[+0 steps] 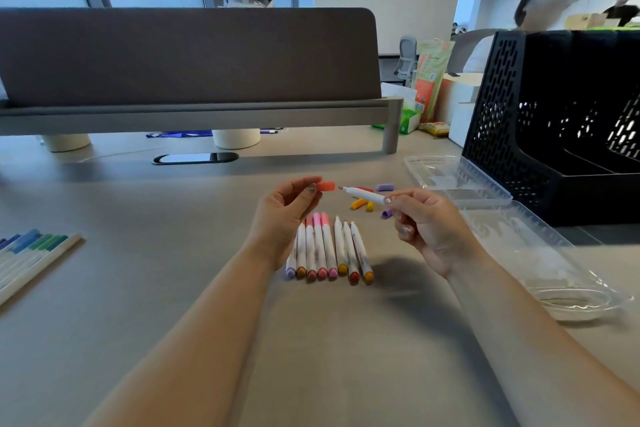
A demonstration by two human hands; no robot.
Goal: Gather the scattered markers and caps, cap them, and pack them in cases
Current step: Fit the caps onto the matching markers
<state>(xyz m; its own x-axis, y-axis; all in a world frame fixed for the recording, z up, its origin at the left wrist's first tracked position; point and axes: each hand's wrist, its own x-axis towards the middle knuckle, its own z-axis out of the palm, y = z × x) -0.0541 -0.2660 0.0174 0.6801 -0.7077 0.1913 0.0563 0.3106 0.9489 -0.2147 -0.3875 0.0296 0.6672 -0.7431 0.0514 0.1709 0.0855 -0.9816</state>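
coral cap [326,186] pinched in our left grip [284,215], uncapped marker [363,195] clamped in our right grip [429,232]; capping looks under way, and next we likely need tip lined into cap.

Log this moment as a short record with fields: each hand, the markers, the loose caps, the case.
left hand: pinches an orange-red cap, raised above the table
right hand: holds an uncapped marker, tip pointed at the cap, a small gap between
marker row: eight lie side by side below the hands; three wear pink caps
loose caps: orange, yellow, purple, beyond the row
clear case: open, at the right
blue-green markers: a second row at the left edge
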